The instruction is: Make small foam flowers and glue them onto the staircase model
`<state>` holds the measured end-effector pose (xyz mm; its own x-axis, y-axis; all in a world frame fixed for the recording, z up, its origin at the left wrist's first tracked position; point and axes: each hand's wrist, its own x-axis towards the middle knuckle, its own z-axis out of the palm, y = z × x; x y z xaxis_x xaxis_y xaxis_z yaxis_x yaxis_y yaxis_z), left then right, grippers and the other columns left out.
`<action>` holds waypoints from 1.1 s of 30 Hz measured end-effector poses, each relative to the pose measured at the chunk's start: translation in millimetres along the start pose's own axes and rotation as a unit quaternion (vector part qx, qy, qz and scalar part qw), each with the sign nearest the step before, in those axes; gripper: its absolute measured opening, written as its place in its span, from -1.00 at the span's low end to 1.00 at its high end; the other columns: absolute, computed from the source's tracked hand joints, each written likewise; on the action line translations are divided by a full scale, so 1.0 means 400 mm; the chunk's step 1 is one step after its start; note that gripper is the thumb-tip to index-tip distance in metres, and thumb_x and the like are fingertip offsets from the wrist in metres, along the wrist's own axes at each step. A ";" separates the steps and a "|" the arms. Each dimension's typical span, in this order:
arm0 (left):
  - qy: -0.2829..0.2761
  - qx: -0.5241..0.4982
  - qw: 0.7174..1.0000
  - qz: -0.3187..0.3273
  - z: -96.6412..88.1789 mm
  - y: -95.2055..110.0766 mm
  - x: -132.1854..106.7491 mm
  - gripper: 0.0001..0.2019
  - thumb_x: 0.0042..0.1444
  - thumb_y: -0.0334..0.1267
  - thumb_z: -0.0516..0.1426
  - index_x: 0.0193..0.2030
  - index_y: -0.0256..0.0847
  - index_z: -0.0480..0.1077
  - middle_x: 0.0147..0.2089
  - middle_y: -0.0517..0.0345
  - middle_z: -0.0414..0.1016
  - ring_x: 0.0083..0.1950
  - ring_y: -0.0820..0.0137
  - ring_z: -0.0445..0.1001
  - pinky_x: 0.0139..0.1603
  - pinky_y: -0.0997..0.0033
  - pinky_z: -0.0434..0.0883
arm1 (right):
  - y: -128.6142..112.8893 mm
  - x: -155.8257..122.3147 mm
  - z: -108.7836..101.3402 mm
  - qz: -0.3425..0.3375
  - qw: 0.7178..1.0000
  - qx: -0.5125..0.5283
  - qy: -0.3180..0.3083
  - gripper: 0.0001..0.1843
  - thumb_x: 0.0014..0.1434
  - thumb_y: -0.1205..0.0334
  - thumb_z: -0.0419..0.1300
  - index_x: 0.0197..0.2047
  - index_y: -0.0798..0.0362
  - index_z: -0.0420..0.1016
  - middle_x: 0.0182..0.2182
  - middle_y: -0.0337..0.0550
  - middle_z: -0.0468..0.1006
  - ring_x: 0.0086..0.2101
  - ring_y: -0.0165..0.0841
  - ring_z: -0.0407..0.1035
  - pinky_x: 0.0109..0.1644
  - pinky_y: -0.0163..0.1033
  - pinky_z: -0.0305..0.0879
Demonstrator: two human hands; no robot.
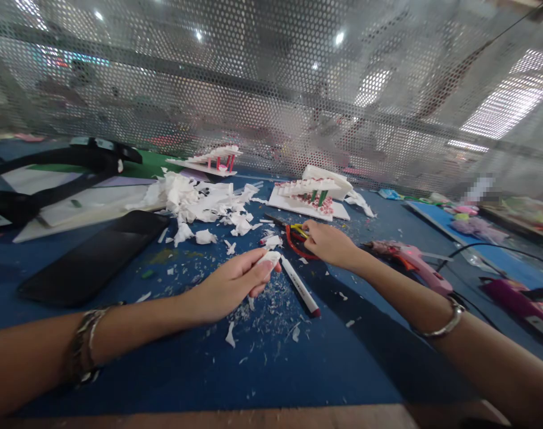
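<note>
My left hand (235, 283) is closed around a small white piece (271, 257), torn paper or foam, which pokes out between thumb and fingers. To the right, my right hand (329, 243) has its fingers bent onto the handles of scissors (293, 235) with dark blades and red and yellow grips, lying on the blue table mat (217, 375). A white marker (300, 287) with a dark red end lies between my hands. White crumbs and scraps are scattered beneath my left hand.
A heap of torn white scraps (195, 199) lies ahead. Two white stair-like models stand behind, one with red posts (217, 161), one with green (316, 196). A black phone (96, 256) lies left; a pink glue gun (414, 265) and purple power strip (517, 301) lie right. Perforated metal (253, 77) forms the back.
</note>
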<state>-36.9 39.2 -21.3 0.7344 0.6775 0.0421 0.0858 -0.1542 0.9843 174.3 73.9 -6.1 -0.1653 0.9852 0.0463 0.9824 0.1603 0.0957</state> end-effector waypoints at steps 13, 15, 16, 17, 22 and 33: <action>0.030 -0.095 0.995 -0.022 -0.016 0.017 0.010 -0.81 0.17 -0.24 -0.20 -0.34 -0.26 0.12 -0.55 0.33 -0.07 -0.56 0.57 -0.02 -0.51 0.49 0.02 | 0.004 -0.088 -0.036 0.008 0.991 0.133 0.035 -0.78 -0.01 0.20 -0.02 -0.28 0.13 0.23 -0.46 -0.11 0.41 -0.49 -0.37 0.28 -0.47 -0.31 0.09; 0.030 -0.106 0.994 -0.018 -0.019 0.021 0.009 -0.80 0.18 -0.23 -0.19 -0.35 -0.26 0.13 -0.55 0.33 -0.06 -0.57 0.58 -0.02 -0.52 0.50 0.02 | 0.005 -0.114 -0.042 0.000 0.983 0.181 0.043 -0.89 0.00 0.26 -0.04 -0.35 0.09 0.15 -0.57 -0.24 0.34 -0.58 -0.46 0.21 -0.53 -0.35 0.08; 0.030 -0.107 0.994 -0.016 -0.020 0.023 0.008 -0.80 0.18 -0.23 -0.19 -0.36 -0.26 0.13 -0.56 0.33 -0.06 -0.58 0.58 -0.02 -0.53 0.50 0.02 | 0.004 -0.127 -0.045 -0.008 0.973 0.228 0.042 -0.94 0.01 0.27 -0.05 -0.39 0.06 0.10 -0.63 -0.31 0.28 -0.64 -0.50 0.15 -0.57 -0.38 0.06; 0.030 -0.105 0.994 -0.013 -0.020 0.025 0.007 -0.79 0.18 -0.22 -0.19 -0.36 -0.26 0.13 -0.57 0.34 -0.05 -0.58 0.59 -0.02 -0.54 0.50 0.02 | 0.000 -0.140 -0.047 -0.016 0.961 0.275 0.036 -0.97 0.03 0.30 -0.09 -0.41 0.04 0.06 -0.67 -0.38 0.21 -0.68 -0.53 0.08 -0.60 -0.40 0.03; 0.039 -0.113 0.993 0.004 -0.020 0.031 0.001 -0.80 0.19 -0.24 -0.19 -0.36 -0.25 0.15 -0.59 0.35 -0.01 -0.61 0.61 0.03 -0.56 0.53 0.05 | -0.028 -0.180 -0.054 -0.009 0.951 0.307 0.041 -0.84 0.01 0.25 0.02 -0.48 0.03 0.04 -0.66 -0.39 0.13 -0.64 -0.53 0.02 -0.59 -0.40 0.02; 0.037 -0.116 0.992 0.017 -0.014 0.034 -0.003 -0.78 0.19 -0.21 -0.19 -0.34 -0.25 0.16 -0.61 0.36 -0.01 -0.64 0.62 0.03 -0.60 0.56 0.07 | -0.056 -0.191 -0.042 -0.084 0.975 0.195 0.061 -0.68 0.03 -0.04 -0.02 -0.48 0.06 0.16 -0.47 -0.13 0.31 -0.44 -0.34 0.21 -0.37 -0.19 0.21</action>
<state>-40.3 40.3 -7.0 0.6825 0.7266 0.0794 -0.1010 -0.0138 0.9948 163.3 -5.8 4.9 -0.3118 0.9323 0.1834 0.8949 0.3530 -0.2731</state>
